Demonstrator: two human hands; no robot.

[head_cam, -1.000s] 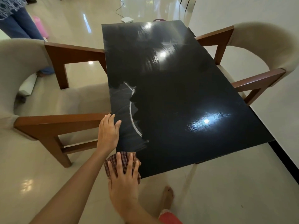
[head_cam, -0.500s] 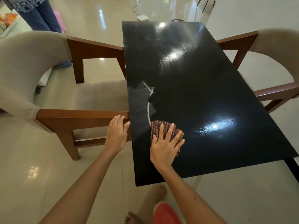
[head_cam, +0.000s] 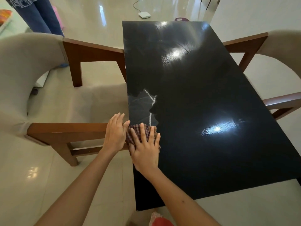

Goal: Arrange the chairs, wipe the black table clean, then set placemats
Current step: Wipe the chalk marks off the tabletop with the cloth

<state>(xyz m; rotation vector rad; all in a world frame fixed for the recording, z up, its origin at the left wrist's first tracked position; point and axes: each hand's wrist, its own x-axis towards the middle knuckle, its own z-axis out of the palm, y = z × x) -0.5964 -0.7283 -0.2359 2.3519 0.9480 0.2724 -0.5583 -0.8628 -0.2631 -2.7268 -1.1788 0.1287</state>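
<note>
A glossy black table [head_cam: 203, 111] runs away from me down the middle. My right hand [head_cam: 145, 147] lies flat with spread fingers on a red checked cloth [head_cam: 135, 132], pressing it onto the table's near left edge. My left hand [head_cam: 114, 132] rests open on the wooden armrest of the left chair [head_cam: 65, 129], right beside the table edge and touching the cloth. A pale streak and smear [head_cam: 150, 105] mark the tabletop just beyond the cloth. A second beige chair [head_cam: 280, 46] stands at the table's right side.
A person in dark trousers [head_cam: 44, 15] stands at the far left behind the left chair. A white device with a cable [head_cam: 144, 14] lies on the glossy tile floor beyond the table. A white wall [head_cam: 260, 13] runs along the right.
My right hand slid the cloth from the table's near corner up and right onto the top, then back left to the edge beside my left hand. My left hand stayed on the armrest.
</note>
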